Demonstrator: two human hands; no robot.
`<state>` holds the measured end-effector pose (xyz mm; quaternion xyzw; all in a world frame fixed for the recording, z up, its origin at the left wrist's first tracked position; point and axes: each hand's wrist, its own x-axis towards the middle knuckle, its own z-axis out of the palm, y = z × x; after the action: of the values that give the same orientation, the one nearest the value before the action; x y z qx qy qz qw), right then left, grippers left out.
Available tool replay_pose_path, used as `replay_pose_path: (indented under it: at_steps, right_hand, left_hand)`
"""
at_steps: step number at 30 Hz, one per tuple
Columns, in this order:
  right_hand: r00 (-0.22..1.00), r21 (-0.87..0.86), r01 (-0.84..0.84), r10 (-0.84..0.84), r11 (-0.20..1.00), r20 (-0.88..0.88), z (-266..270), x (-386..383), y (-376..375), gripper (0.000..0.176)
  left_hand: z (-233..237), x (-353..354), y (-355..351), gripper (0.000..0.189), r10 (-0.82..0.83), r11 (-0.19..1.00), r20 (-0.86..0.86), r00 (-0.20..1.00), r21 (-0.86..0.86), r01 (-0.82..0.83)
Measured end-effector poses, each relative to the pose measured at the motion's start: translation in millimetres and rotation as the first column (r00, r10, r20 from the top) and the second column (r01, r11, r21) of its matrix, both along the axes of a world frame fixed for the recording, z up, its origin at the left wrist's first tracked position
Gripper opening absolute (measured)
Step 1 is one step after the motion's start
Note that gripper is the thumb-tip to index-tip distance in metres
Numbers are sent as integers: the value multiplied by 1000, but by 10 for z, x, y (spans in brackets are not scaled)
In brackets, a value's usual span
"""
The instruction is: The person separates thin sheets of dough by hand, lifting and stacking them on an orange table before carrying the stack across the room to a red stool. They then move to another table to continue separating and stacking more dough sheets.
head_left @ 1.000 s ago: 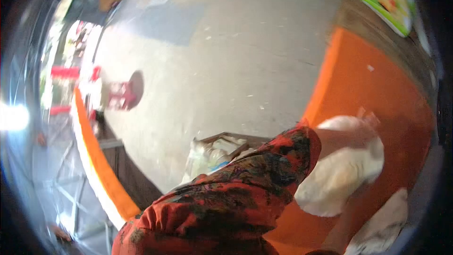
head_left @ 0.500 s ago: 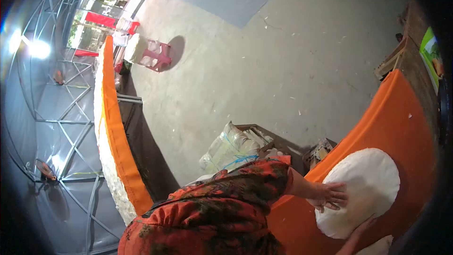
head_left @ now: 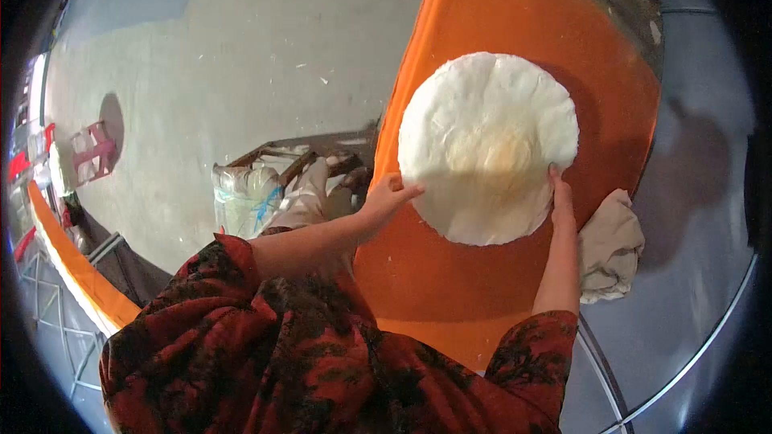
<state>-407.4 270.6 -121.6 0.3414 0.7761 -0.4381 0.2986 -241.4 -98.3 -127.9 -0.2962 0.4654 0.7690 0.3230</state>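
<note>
A thick, round white disc (head_left: 482, 124) with a slightly rough rim and a yellowish patch near its middle shows over an orange cloth-covered surface (head_left: 579, 56). At the disc's lower left rim, my left hand (head_left: 388, 199) pinches the edge between thumb and fingers. My right hand (head_left: 562, 193) grips the lower right rim, its thumb on top and its other fingers mostly hidden. A crumpled beige cloth (head_left: 613, 245) lies just right of my right forearm.
Left of the orange surface, on the floor, a plastic-wrapped bundle (head_left: 245, 193) stands by a wooden crate (head_left: 297, 165). A pinkish-red stool (head_left: 95, 151) is farther left. A long orange-edged piece (head_left: 76, 261) lies at the lower left, near metal framing (head_left: 56, 313).
My view has swung to the right. My left hand, spread flat on the disc before, now pinches its left rim. My right hand holds the right rim.
</note>
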Motion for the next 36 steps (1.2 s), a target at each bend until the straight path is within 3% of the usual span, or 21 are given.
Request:
replay_pose_path:
  at_steps: [7, 10, 14, 16, 19, 22, 24, 27, 30, 32, 34, 36]
  right_hand:
    - [997, -33, 73, -72, 997, 29, -257, 13, 136, 84]
    - [993, -114, 115, -113, 987, 23, -261, 53, 139, 85]
    - [989, -288, 149, -145, 946, 36, -231, 65, 82, 85]
    - [986, -340, 166, -159, 926, 49, -257, 61, 59, 84]
    - [983, -340, 181, -166, 923, 75, -260, 49, 100, 82]
    - [984, -320, 180, -165, 930, 73, -255, 21, 83, 81]
    - [984, -346, 176, -169, 922, 51, -258, 41, 42, 79]
    - [982, -247, 189, -182, 950, 51, -106, 55, -96, 78]
    - [994, -296, 110, -106, 949, 27, -228, 60, 91, 79]
    - [990, -284, 136, -123, 949, 62, -245, 32, 130, 83]
    - [991, -293, 127, -108, 948, 79, -227, 9, 146, 85]
    - [995, -325, 88, -67, 942, 73, -230, -10, 178, 87]
  left_hand:
    - [29, -26, 108, 63, 168, 985, 166, 972, 12, -173]
    - [58, -35, 157, 62, 225, 957, 128, 966, 156, -244]
    - [-273, 80, 251, 61, 180, 982, 120, 976, 36, -185]
    - [-276, 65, 248, 61, 116, 992, 114, 987, -52, -111]
    - [-113, 47, 286, 61, 134, 985, 50, 990, -117, -128]
    - [169, -32, 290, 61, 243, 970, 17, 970, 25, -243]
    - [141, -14, 306, 62, 256, 966, 18, 967, 30, -256]
    - [95, -5, 355, 62, 255, 967, 35, 966, 5, -255]
    - [23, 64, 430, 63, 279, 960, 82, 957, -7, -279]
    - [-9, 125, 471, 63, 232, 966, 194, 953, 68, -249]
    - [28, 260, 444, 63, 81, 959, 370, 926, 225, -174]
    - [18, 409, 508, 62, 90, 902, 403, 911, 355, -247]
